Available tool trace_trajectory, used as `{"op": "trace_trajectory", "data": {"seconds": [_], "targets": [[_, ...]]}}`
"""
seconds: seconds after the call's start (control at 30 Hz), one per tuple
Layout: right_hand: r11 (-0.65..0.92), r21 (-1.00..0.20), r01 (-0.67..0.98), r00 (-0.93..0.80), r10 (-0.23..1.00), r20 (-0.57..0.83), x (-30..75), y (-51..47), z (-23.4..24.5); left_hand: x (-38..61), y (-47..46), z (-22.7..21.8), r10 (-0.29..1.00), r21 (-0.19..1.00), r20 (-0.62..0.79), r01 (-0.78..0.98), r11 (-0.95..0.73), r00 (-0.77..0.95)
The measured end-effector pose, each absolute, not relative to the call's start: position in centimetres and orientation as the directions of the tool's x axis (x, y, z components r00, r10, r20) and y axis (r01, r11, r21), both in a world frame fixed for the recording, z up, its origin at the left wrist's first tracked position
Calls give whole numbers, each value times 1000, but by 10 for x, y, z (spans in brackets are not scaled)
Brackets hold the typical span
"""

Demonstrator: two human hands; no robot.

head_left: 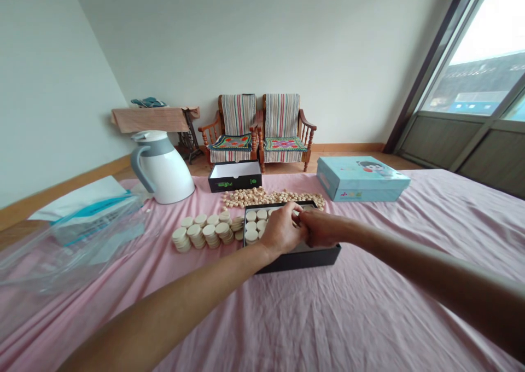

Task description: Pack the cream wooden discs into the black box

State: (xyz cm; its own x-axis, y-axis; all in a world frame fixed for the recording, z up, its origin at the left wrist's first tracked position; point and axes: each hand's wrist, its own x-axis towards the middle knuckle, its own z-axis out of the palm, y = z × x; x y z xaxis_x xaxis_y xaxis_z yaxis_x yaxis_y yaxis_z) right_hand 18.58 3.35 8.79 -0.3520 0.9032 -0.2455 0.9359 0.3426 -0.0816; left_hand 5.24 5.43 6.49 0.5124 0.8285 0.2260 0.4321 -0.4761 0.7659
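Risk noted: the disc stacks [205, 232] on the pink cloth [328, 317], just left of the black box [303, 258], stand unbraced. A nudge from my left forearm or a tug on the cloth could topple them. The discs in rows [254, 224] at the box's left end could be knocked askew by my knuckles. The box lies mid-cloth, just before the bead pile [262, 197].

Left hand [281, 231]: fingers curled together, tips down over the box, touching the right hand. Right hand [324, 228]: fingers drawn close, tips meeting the left's. Whether either pinches a disc I cannot tell; the fingertips are hidden.
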Motion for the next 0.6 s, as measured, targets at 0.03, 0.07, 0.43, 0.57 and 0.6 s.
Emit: {"op": "trace_trajectory", "data": {"seconds": [0.03, 0.07, 0.43, 0.57, 0.6], "targets": [[350, -63, 935, -354, 899, -258, 186, 34, 88, 51, 54, 65, 829, 762, 231, 435, -480, 510], [351, -45, 935, -349, 894, -280, 185, 34, 88, 49, 54, 65, 828, 756, 237, 438, -486, 509], [253, -42, 967, -250, 896, -366, 177, 27, 96, 23, 63, 62, 739, 715, 260, 390, -580, 622], [253, -18, 967, -240, 893, -380, 178, 28, 100, 20, 62, 68, 748, 686, 270, 423, -591, 607], [256, -11, 967, -240, 892, -383, 179, 29, 100, 19, 61, 70, 751, 680, 269, 434, -591, 603]]}}
